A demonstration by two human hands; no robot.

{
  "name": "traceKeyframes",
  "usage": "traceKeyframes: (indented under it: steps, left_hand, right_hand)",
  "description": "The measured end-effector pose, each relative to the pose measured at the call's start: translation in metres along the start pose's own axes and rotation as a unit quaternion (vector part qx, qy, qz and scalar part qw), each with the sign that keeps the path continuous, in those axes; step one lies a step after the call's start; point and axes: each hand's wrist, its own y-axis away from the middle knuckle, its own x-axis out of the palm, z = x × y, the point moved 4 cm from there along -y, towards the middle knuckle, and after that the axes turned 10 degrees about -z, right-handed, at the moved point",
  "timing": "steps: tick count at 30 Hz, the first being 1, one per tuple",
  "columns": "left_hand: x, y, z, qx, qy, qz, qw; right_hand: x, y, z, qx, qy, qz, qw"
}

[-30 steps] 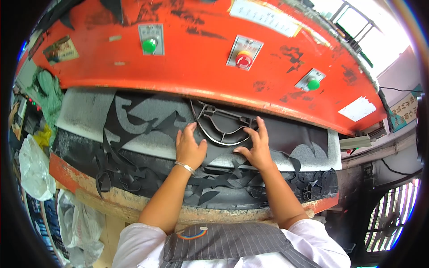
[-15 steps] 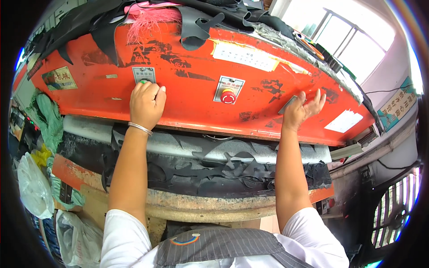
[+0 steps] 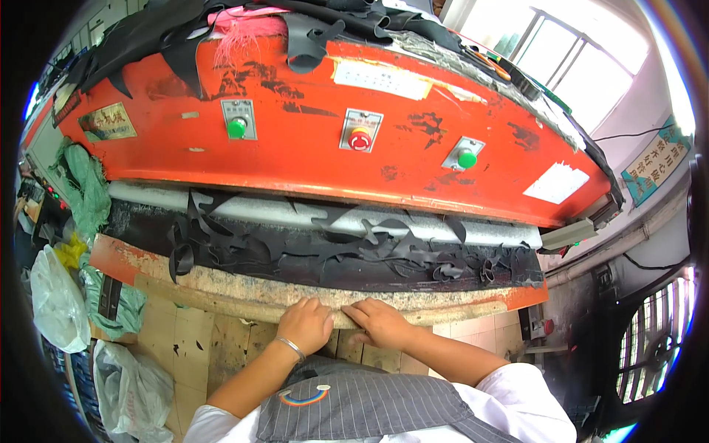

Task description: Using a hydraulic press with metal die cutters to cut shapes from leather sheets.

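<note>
My left hand (image 3: 306, 325), with a silver bangle on its wrist, is curled over the front edge of a worn wooden ledge (image 3: 244, 299). Close beside it, my right hand (image 3: 378, 323) rests its fingers on the same edge, thumb apart from them. Beyond the ledge, black sheet scraps (image 3: 347, 255) with cut-out shapes lie in a tangled strip on the machine bed. Above stands the machine's orange front panel (image 3: 295, 159). On it are a green button (image 3: 236, 128) at left, a red stop knob (image 3: 360, 139) in the middle and another green button (image 3: 467, 159) at right.
Black sheets (image 3: 133, 44) and pink fibres (image 3: 247, 37) hang over the panel's top. Plastic bags (image 3: 59, 303) and a green sack (image 3: 80, 188) stand at left. A dark fan-like unit with a grille (image 3: 653, 343) is at right. Tiled floor (image 3: 173, 354) shows below.
Both hands have come down from the panel's left and right buttons to the wooden ledge, closer together. The two green buttons now show. My view has shifted slightly.
</note>
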Motion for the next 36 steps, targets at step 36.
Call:
traceKeyframes:
  steps: [36]
  left_hand:
    - [0.021,-0.198,0.116,-0.015,-0.052,-0.074,0.996]
  right_hand:
    - [-0.224,-0.249,-0.22,-0.048,0.325,-0.139,0.934]
